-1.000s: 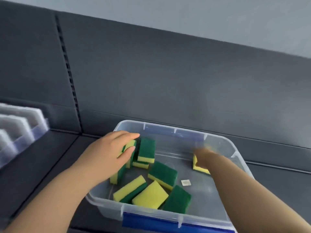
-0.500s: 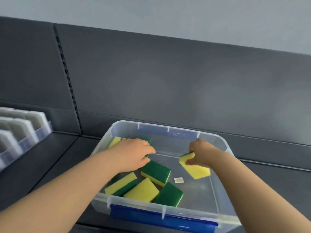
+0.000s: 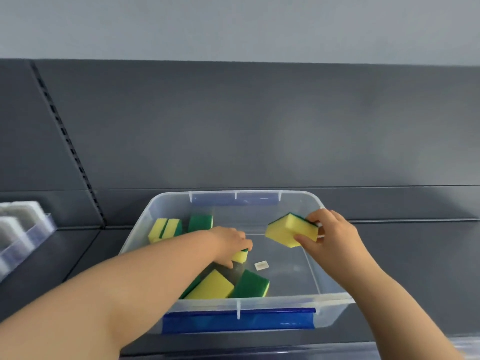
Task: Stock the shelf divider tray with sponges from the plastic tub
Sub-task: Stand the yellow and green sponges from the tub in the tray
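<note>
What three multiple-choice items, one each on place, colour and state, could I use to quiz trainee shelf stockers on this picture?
1. Where is the divider tray?
A. left of the plastic tub
B. right of it
C. inside it

2. What colour is the tub's near handle?
A. red
B. blue
C. white

3. What is the right hand doing?
A. resting empty
B. holding a sponge above the tub floor
C. gripping the rim

Answers: 1 A, the tray sits at the left edge. 2 B, the strip is blue. 3 B, fingers pinch the lifted sponge.
</note>
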Tool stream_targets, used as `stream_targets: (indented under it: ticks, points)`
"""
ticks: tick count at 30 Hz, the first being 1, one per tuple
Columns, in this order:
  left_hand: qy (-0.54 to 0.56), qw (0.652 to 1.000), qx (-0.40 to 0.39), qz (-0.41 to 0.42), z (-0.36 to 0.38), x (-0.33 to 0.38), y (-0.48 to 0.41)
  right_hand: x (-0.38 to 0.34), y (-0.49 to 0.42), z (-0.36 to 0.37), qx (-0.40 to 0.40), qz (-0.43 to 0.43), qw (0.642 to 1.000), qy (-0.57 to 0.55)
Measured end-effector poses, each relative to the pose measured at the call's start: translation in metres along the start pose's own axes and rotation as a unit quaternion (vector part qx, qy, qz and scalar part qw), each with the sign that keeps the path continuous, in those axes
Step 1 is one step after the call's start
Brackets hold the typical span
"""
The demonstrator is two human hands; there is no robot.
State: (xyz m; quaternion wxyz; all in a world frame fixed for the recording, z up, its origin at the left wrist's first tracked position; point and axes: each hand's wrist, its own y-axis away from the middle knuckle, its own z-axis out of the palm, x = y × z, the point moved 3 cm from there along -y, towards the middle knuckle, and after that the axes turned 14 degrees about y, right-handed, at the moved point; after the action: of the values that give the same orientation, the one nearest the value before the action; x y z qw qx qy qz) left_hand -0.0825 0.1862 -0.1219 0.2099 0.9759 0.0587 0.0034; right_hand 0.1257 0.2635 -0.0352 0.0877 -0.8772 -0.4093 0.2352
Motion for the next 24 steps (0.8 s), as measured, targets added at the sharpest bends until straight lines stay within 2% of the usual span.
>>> stream_targets:
  ticks: [3, 5, 7, 10, 12, 15, 19, 21, 24]
  points:
    - [0.013, 0.998, 0.052, -0.022, -0.009, -0.001, 0.005, -0.003, 0.003, -0.003, 0.038, 0.001, 0.999, -0.016]
    - [0.072, 0.987, 0.141, -0.042, -0.029, -0.003, 0.023, -0.004, 0.003, -0.006, 0.065, 0.004, 0.997, -0.038]
    - [0.147, 0.959, 0.238, -0.054, -0.051, -0.005, 0.052, -0.004, 0.003, -0.010, 0.079, 0.004, 0.995, -0.062]
    - [0.271, 0.894, 0.354, -0.033, -0.070, 0.002, 0.115, -0.009, 0.004, -0.013, 0.083, 0.004, 0.989, -0.122]
    - [0.335, 0.835, 0.437, -0.025, -0.074, 0.013, 0.163, -0.018, 0.008, -0.012, 0.084, 0.012, 0.976, -0.198]
    - [0.370, 0.746, 0.550, -0.057, -0.063, 0.029, 0.215, -0.035, 0.013, 0.000, 0.083, 0.023, 0.948, -0.305]
    - [0.406, 0.669, 0.611, -0.117, -0.029, 0.031, 0.250, -0.077, 0.022, 0.024, 0.022, 0.021, 0.922, -0.387]
    - [0.418, 0.654, 0.615, -0.141, -0.013, 0.024, 0.267, -0.104, 0.028, 0.030, 0.002, 0.009, 0.914, -0.405]
    - [0.411, 0.651, 0.618, -0.159, 0.008, 0.011, 0.304, -0.150, 0.043, 0.033, -0.004, -0.022, 0.902, -0.431]
